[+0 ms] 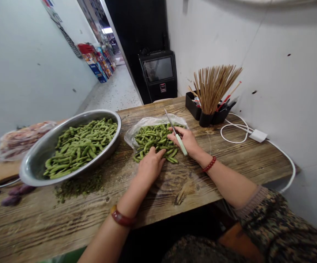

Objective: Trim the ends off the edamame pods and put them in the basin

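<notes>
Green soybean pods [154,137] lie heaped on a clear plastic bag [131,136] on the wooden table. My left hand [150,164] rests at the near edge of this heap, fingers apart and touching pods. At the right side of the pods, my right hand [187,140] is closed around a slim tool with a pale green handle [181,145] and a narrow metal blade pointing up and away. I cannot tell whether it is a knife or scissors. To the left, a wide metal basin [32,170] holds many more pods.
Crumbled green scraps [78,188] lie below the basin. A black holder [192,106] with wooden skewers [211,89] stands at the back right, near a white cable and adapter [258,135]. A bagged pinkish mass [26,138] sits at far left. A wall borders the right.
</notes>
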Demonstrator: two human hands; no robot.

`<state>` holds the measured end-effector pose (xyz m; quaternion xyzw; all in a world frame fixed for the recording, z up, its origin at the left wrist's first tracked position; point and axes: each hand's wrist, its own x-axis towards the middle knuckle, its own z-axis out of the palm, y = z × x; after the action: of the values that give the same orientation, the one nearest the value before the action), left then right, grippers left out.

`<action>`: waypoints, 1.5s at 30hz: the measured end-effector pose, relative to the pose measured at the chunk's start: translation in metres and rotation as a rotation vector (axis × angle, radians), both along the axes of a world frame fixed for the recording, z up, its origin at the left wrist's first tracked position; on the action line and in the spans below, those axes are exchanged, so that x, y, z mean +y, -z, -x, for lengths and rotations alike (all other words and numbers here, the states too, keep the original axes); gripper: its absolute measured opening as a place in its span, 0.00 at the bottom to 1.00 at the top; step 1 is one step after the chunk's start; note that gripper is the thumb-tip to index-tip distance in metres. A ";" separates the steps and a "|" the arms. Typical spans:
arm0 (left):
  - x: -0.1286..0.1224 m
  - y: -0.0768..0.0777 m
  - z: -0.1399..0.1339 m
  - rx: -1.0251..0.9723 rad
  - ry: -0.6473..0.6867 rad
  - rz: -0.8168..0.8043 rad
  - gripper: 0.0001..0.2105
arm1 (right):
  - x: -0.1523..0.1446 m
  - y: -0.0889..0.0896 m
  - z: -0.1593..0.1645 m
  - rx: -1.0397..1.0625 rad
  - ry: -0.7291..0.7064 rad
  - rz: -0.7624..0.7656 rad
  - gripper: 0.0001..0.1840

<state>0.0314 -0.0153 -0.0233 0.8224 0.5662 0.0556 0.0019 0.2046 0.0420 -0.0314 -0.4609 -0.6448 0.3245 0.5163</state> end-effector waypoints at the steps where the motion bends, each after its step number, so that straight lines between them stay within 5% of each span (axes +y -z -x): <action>1: 0.006 0.001 -0.002 -0.016 0.000 -0.005 0.18 | 0.000 0.000 -0.001 0.013 -0.005 0.006 0.22; 10: 0.025 0.003 0.009 -0.445 0.059 -0.091 0.14 | -0.004 -0.009 -0.002 0.080 -0.003 0.036 0.22; 20: 0.015 -0.007 0.054 -0.838 -0.277 -0.200 0.12 | -0.005 -0.010 -0.004 -0.018 -0.007 -0.084 0.19; 36: 0.008 -0.005 0.070 -0.327 0.195 0.030 0.09 | -0.021 -0.017 -0.006 -0.519 -0.072 -0.343 0.25; 45: 0.007 -0.004 0.055 -0.111 0.262 -0.035 0.08 | -0.022 -0.021 -0.006 -0.572 -0.044 -0.380 0.25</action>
<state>-0.0232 -0.0083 -0.0189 0.8849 0.4518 0.1103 0.0260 0.2102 0.0197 -0.0104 -0.4148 -0.8220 0.0672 0.3843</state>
